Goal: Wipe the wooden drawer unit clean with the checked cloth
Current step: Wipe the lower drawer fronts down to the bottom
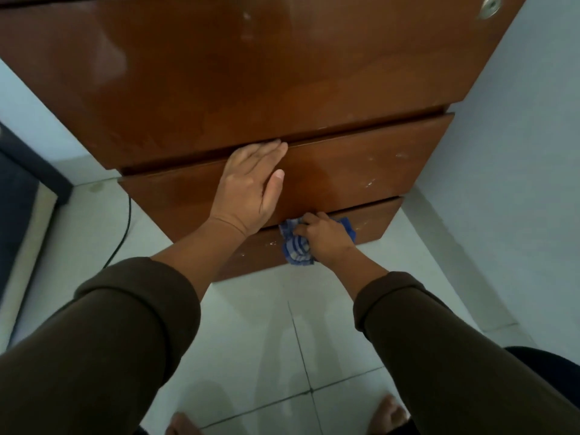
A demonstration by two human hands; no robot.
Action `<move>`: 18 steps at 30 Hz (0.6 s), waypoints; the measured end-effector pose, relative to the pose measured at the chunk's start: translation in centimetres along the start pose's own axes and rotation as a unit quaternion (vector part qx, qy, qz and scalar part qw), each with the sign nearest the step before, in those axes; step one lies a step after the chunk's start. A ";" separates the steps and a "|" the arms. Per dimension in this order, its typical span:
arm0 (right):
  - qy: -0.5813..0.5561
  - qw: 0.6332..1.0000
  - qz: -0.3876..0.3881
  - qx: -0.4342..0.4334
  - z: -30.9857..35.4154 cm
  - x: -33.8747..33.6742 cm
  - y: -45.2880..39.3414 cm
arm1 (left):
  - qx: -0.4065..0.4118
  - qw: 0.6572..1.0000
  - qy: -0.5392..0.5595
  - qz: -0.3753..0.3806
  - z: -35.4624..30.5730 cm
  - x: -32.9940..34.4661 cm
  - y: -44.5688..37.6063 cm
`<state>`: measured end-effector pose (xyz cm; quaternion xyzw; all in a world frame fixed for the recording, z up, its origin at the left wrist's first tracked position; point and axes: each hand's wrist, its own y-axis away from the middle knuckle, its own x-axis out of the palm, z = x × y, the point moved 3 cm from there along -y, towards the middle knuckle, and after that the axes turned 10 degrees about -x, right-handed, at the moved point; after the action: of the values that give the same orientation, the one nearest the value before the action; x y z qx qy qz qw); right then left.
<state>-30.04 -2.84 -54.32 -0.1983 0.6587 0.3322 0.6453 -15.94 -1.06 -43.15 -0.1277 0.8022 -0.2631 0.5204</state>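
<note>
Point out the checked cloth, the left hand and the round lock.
checked cloth point(296, 251), head view, bunched lower folds.
left hand point(251, 186), head view, back of hand.
round lock point(490, 5), head view, metal face.

Drawer unit point(219, 73): glossy brown wood, pale scuffs. Lock point(489, 6), upper right: shiny metal. Cloth point(296, 251): soft checked fabric. Floor point(266, 340): smooth glazed tile. Sleeves point(110, 340): matt knit.

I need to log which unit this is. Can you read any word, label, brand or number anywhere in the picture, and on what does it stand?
None can be read.
Wooden drawer unit: no label or brand, only whitish smudges.
Round metal lock at the top right: no marking can be made out.
Checked cloth in the right hand: blue and white pattern, no print.
</note>
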 end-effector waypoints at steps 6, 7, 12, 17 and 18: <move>0.119 0.932 -0.338 -0.046 -0.7 -6.7 4.9 | -0.031 0.997 0.020 0.074 -3.4 -0.5 -1.3; 0.139 0.913 -0.381 -0.031 -1.0 -8.1 5.4 | -0.037 0.995 0.034 0.088 -4.2 -0.3 -1.7; 0.151 0.897 -0.415 0.017 -2.9 -12.3 5.8 | -0.059 0.991 0.060 0.101 -6.2 0.9 -3.1; 0.063 0.955 -0.288 0.024 -4.9 -5.9 4.0 | -0.027 0.995 0.037 0.086 -5.7 2.2 -2.9; 0.041 0.967 -0.251 0.032 -5.2 -4.2 3.7 | -0.018 0.997 0.042 0.066 -5.6 2.4 -2.8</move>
<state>-35.98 -4.58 -49.79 -0.3500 0.6237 0.1306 0.6866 -22.21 -2.88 -41.61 -0.0723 0.8345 -0.2189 0.5004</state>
